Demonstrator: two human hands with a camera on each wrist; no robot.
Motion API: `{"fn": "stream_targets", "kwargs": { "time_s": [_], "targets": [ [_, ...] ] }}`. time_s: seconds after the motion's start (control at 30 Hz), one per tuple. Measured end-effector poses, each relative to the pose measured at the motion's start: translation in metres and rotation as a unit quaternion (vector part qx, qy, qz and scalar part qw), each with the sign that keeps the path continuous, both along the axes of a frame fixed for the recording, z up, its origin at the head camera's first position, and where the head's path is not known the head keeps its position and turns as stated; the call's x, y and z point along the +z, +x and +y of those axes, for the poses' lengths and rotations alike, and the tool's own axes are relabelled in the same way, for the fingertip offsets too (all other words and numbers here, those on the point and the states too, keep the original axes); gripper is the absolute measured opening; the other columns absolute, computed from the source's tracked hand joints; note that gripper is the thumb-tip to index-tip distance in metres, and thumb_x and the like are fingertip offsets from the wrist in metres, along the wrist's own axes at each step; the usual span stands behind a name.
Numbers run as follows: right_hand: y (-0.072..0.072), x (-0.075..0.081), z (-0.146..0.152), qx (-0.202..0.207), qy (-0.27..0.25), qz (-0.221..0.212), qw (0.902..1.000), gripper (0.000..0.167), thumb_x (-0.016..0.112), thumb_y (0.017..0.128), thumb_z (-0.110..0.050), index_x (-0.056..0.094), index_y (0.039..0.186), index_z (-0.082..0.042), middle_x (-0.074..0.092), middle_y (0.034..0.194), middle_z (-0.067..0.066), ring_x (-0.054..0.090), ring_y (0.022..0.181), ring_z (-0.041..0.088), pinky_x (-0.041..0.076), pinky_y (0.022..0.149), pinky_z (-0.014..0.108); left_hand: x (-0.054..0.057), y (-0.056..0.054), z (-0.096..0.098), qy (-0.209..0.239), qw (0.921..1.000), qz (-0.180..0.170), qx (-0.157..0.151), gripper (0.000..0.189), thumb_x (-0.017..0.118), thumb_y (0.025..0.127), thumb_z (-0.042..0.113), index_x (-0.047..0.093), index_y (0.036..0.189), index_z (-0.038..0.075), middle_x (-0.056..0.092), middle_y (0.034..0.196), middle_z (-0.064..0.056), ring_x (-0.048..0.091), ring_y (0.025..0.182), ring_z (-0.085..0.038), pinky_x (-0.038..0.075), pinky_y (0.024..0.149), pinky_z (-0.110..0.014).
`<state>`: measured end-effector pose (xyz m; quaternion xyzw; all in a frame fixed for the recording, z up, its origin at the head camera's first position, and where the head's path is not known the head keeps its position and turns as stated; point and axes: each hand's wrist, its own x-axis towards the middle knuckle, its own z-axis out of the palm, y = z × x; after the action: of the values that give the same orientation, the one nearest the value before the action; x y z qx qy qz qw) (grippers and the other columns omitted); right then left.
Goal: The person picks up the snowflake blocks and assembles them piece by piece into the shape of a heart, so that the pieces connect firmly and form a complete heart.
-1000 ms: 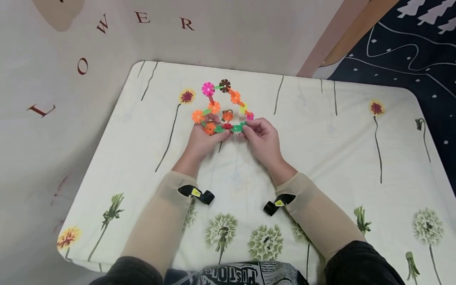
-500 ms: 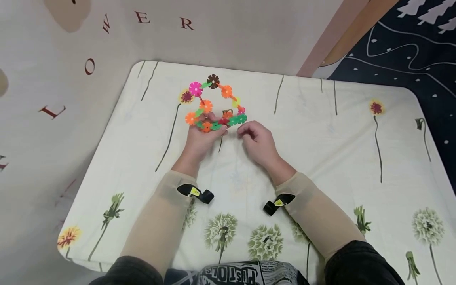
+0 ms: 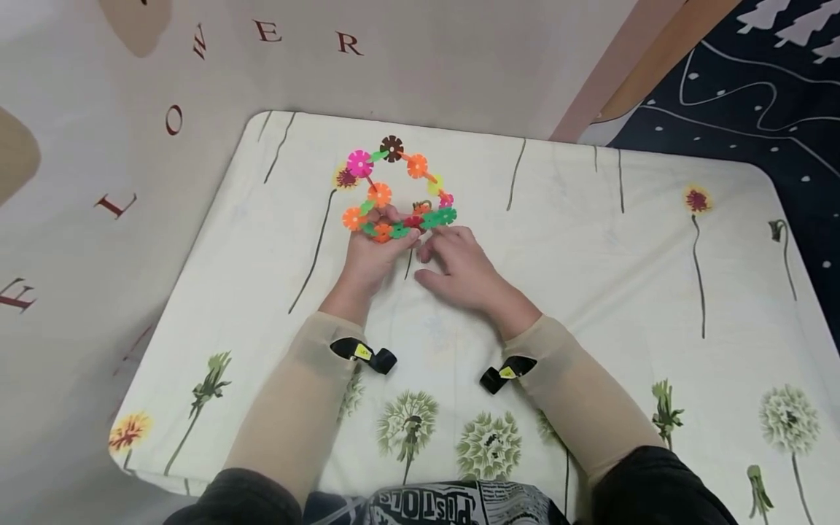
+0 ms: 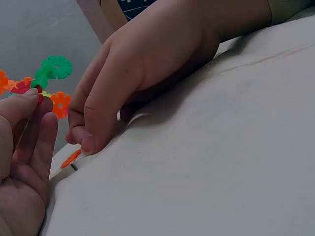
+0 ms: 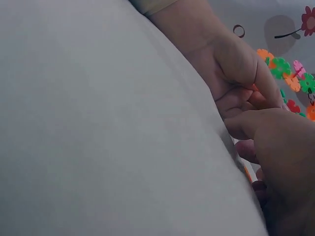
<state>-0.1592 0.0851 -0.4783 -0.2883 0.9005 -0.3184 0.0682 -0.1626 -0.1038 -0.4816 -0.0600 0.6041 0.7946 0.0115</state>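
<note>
A ring of interlocking plastic flower discs (image 3: 417, 166), in orange, green, pink, brown, red and yellow, is held up above the table. My left hand (image 3: 370, 262) pinches its near side between thumb and fingers, by the red disc (image 4: 20, 87). Two green discs (image 4: 57, 67) stick out beyond that pinch. Just right of the left hand is my right hand (image 3: 462, 270), holding nothing visible, its thumb apart from its bent fingers. In the left wrist view the right fingertips (image 4: 88, 143) point down close to the tablecloth.
A white tablecloth (image 3: 590, 255) printed with flowers and stems covers the table. One printed orange flower (image 4: 71, 158) lies near the right fingertips. A pale lettered wall (image 3: 426, 80) stands behind, and a dark patterned surface (image 3: 735, 109) is at the right.
My right hand has let go of the green disc at the ring's right side, then moved left and lower with its thumb spread. The left hand has shifted the ring slightly left.
</note>
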Motion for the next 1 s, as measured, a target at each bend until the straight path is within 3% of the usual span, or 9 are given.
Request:
{"fn": "stream_targets", "kwargs": {
  "time_s": [0.13, 0.3, 0.5, 0.6, 0.8, 1.0],
  "targets": [
    [-0.0045, 0.0003, -0.0065, 0.004, 0.048, 0.033, 0.9983, 0.036, 0.066, 0.096, -0.041, 0.066, 0.117, -0.012, 0.068, 0.117, 0.003, 0.051, 0.128, 0.026, 0.029, 0.115, 0.042, -0.0021, -0.0006, 0.0020, -0.003, 0.9999, 0.009, 0.005, 0.036, 0.078, 0.090, -0.011, 0.057, 0.103, 0.014, 0.060, 0.103, 0.000, 0.065, 0.106, -0.016, 0.059, 0.092, -0.028],
    [-0.0055, -0.0015, -0.0110, -0.016, 0.094, 0.045, 0.9944, 0.045, 0.062, 0.097, -0.051, 0.064, 0.122, -0.014, 0.065, 0.133, 0.006, 0.047, 0.129, 0.029, 0.031, 0.110, 0.044, -0.0024, -0.0008, 0.0034, 0.036, 0.9992, 0.013, -0.006, 0.036, 0.075, 0.091, -0.016, 0.055, 0.102, 0.012, 0.062, 0.101, -0.003, 0.069, 0.100, -0.021, 0.063, 0.084, -0.034],
    [-0.0028, -0.0030, -0.0082, -0.046, 0.068, 0.046, 0.9956, 0.056, 0.065, 0.099, -0.044, 0.059, 0.145, -0.011, 0.052, 0.155, 0.011, 0.042, 0.133, 0.036, 0.036, 0.112, 0.049, 0.0008, -0.0010, 0.0024, 0.026, 0.9995, 0.017, -0.004, 0.035, 0.076, 0.091, -0.014, 0.055, 0.100, 0.013, 0.069, 0.104, -0.005, 0.071, 0.101, -0.021, 0.063, 0.084, -0.034],
    [-0.0022, -0.0038, -0.0064, -0.065, 0.049, 0.058, 0.9950, 0.056, 0.065, 0.100, -0.036, 0.059, 0.149, -0.009, 0.051, 0.152, 0.012, 0.045, 0.125, 0.037, 0.040, 0.106, 0.049, 0.0014, -0.0011, 0.0020, 0.030, 0.9992, 0.026, -0.005, 0.035, 0.074, 0.092, -0.015, 0.054, 0.100, 0.013, 0.069, 0.103, -0.005, 0.071, 0.100, -0.021, 0.063, 0.083, -0.035],
    [-0.0032, -0.0062, -0.0047, -0.096, 0.031, 0.092, 0.9906, 0.039, 0.066, 0.104, -0.028, 0.071, 0.135, -0.005, 0.057, 0.120, 0.013, 0.047, 0.107, 0.035, 0.043, 0.091, 0.045, 0.0003, -0.0014, 0.0021, 0.062, 0.9973, 0.038, 0.000, 0.036, 0.072, 0.092, -0.017, 0.051, 0.100, 0.011, 0.065, 0.098, -0.006, 0.072, 0.097, -0.021, 0.064, 0.080, -0.035],
    [-0.0050, -0.0080, -0.0050, -0.105, 0.004, 0.112, 0.9881, 0.018, 0.069, 0.105, -0.017, 0.078, 0.117, -0.007, 0.066, 0.118, 0.009, 0.052, 0.107, 0.034, 0.044, 0.094, 0.044, -0.0017, -0.0016, 0.0004, 0.063, 0.9977, 0.025, 0.005, 0.036, 0.072, 0.093, -0.015, 0.051, 0.100, 0.012, 0.065, 0.099, -0.007, 0.074, 0.096, -0.023, 0.064, 0.080, -0.034]
  ]
}}
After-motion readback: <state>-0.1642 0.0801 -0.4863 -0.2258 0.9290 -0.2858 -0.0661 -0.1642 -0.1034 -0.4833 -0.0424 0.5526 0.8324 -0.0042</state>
